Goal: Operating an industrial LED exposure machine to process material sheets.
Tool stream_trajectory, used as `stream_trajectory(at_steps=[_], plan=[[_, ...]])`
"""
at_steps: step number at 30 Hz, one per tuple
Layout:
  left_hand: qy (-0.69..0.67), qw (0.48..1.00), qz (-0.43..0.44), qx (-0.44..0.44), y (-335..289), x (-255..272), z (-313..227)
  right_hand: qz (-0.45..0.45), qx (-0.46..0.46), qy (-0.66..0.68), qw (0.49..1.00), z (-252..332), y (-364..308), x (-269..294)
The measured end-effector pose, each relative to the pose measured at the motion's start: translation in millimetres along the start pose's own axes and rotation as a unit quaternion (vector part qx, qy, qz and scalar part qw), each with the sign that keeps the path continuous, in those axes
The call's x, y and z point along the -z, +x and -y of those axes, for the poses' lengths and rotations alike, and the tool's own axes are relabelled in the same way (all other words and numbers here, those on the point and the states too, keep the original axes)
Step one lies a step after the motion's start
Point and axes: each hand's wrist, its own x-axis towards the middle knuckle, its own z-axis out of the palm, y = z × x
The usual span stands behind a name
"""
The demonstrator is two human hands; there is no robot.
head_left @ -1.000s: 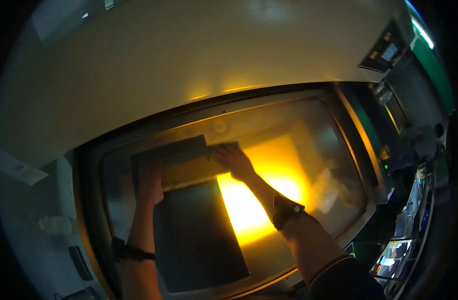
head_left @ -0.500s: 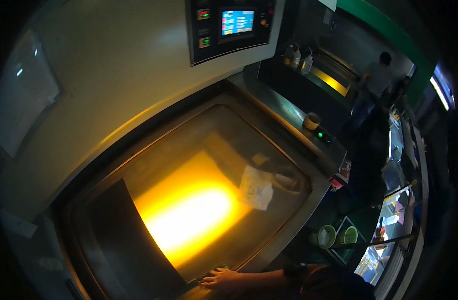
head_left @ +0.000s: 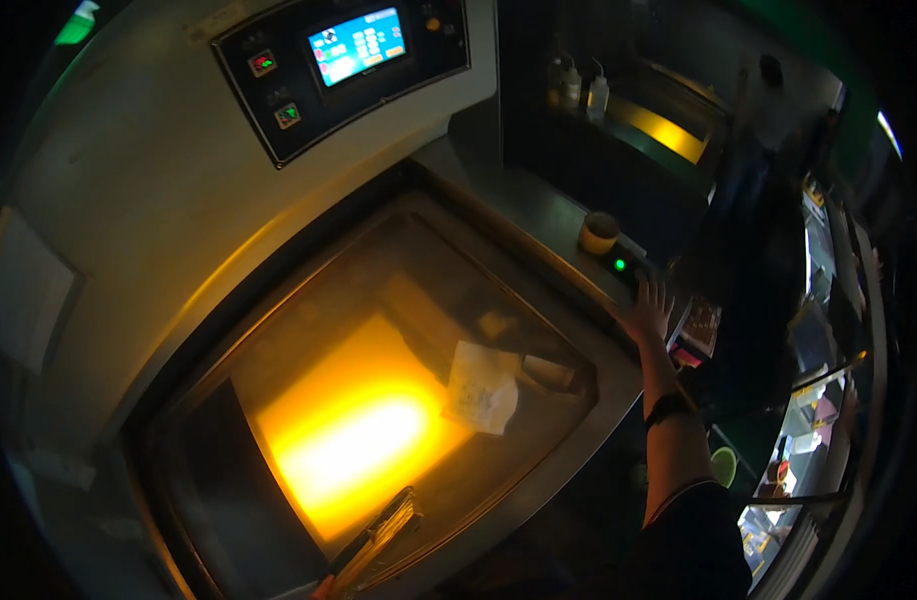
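My right hand [head_left: 647, 308] reaches out past the far right corner of a framed flat bed [head_left: 579, 480], fingers stretched and spread. It is beside a small dark control box [head_left: 629, 268] with a lit green button, and nothing shows in it. Only a sliver of my left hand [head_left: 324, 588] comes in at the lower edge, closed around the lower end of a flat, shiny bar [head_left: 379, 535]. That bar slants over the near edge of the bed. Bright yellow light [head_left: 364, 450] glows through the bed's surface, where a white sheet [head_left: 482, 388] lies.
A control panel with a screen [head_left: 359, 48] is on the machine's wall. A roll of tape [head_left: 599, 233] sits on the metal ledge. Bottles [head_left: 597, 95] stand farther back, near another person [head_left: 764, 125]. A green bin [head_left: 724, 466] and a lit shelf [head_left: 804, 440] are at right.
My right hand has left the bed's near edge and swung up to the far right, by the green button. The slanting bar and a bit of my left hand now show. The view has shifted.
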Motion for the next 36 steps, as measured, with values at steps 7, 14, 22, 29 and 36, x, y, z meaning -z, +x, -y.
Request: stream_trajectory(at_steps=[7, 14, 22, 29, 36], plan=[[0.008, 0.999, 0.004, 0.040, 0.8, -13.0, -9.0, 0.010, -0.004, -0.093, 0.996, 0.9, 40.9, -18.6], [0.071, 0.989, -0.117, -0.061, -30.9, -44.1, 22.9, 0.365, 0.668, 0.101, 0.641, 210.5, -282.5, 1.6], [0.066, 0.996, 0.061, -0.017, -78.5, 17.2, 158.4, 0.237, 0.766, 0.070, 0.593, 272.8, -575.3, -3.5], [0.268, 0.941, -0.207, 0.021, 87.3, 160.4, 289.5, 0.071, 0.719, 0.114, 0.682, 527.1, -574.8, -89.1], [0.222, 0.949, -0.222, 0.034, 273.9, 290.0, 255.8, 0.053, 0.675, 0.060, 0.734, 675.4, -428.2, -164.2]])
